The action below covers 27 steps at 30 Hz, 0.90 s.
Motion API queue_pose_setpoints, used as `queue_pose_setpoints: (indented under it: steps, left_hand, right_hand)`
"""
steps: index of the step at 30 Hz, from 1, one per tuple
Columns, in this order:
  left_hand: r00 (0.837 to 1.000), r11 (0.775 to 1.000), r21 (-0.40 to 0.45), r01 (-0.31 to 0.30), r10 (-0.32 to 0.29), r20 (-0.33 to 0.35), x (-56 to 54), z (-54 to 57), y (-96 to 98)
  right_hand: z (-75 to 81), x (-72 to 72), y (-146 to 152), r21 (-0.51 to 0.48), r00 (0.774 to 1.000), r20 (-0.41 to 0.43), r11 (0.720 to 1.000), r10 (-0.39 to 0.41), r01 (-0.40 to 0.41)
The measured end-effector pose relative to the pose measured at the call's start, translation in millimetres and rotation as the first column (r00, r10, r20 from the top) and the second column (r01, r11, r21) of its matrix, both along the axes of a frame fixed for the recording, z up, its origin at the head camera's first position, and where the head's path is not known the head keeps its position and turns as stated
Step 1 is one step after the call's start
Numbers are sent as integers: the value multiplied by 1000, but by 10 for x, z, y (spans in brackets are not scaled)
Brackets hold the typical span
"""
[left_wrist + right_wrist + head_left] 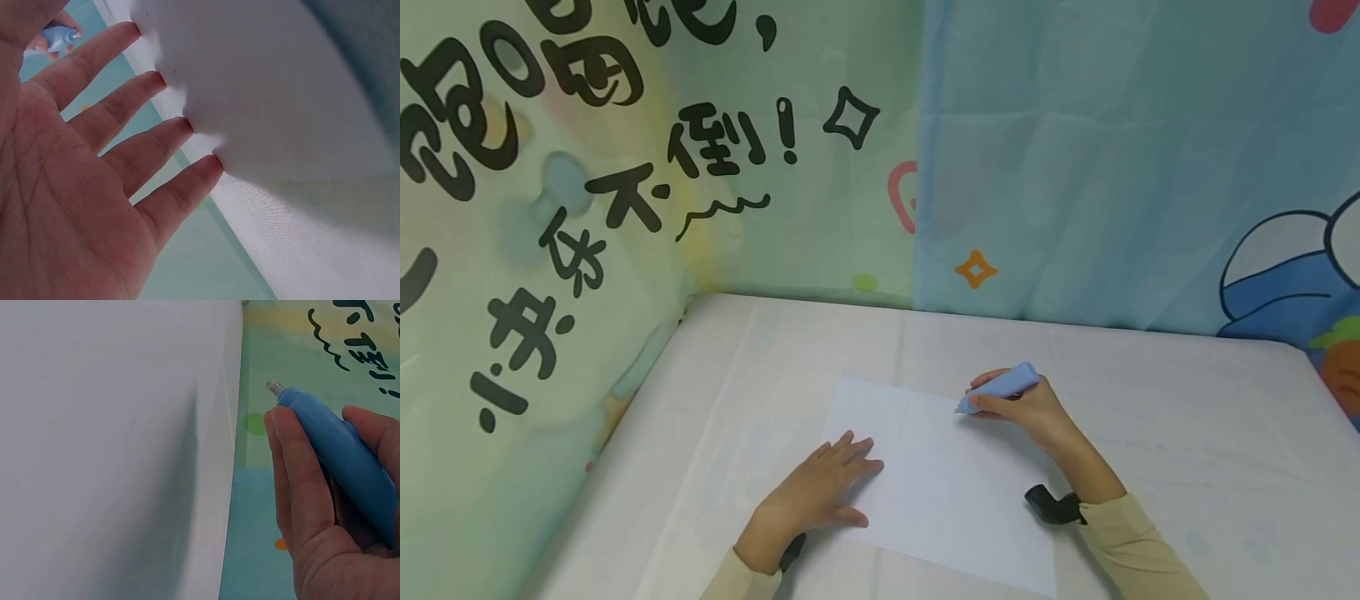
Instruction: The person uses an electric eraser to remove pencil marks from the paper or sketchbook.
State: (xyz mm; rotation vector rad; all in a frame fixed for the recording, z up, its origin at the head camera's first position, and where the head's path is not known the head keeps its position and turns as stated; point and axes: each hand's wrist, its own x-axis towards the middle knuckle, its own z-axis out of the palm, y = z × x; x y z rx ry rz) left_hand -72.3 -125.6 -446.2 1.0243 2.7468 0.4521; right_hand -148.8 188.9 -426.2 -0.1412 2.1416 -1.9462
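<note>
Right hand (pixel 1039 412) gripping chunky, smooth blue pen (pixel 1009 382), metal tip near far edge of thin white paper (pixel 947 475). Left hand (pixel 822 483) nearer, fingers spread, fingertips touching paper's left side.

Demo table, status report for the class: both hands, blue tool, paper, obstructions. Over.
Left hand spread, touching white paper. Right hand gripping blue pen-shaped tool. Tip raised off paper; nothing visible between them.

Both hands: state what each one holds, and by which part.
The right hand holds the blue pen-shaped tool by its body, near the grey tip. The left hand holds nothing; it touches the white paper.
</note>
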Motion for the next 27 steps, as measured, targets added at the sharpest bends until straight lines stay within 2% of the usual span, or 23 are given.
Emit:
queue_pose_setpoints:
  steps: [14, 21, 27]
  left_hand:
    - [1000, 999, 34, 3, -3, -18, 31, -48, -89]
    - [1000, 999, 47, 11, -11, -4, 2, -64, -97]
    - [1000, 1000, 21, 5, -5, 16, -41, -66, -69]
  right_hand:
    - [-83, -25, -125, 7, 1000, -1, 1000, 2, -2]
    - [-80, -54, -218, -2, 1000, -16, 1000, -11, 11]
    - [-61, -96, -298, -26, 1000, -26, 1000, -2, 1]
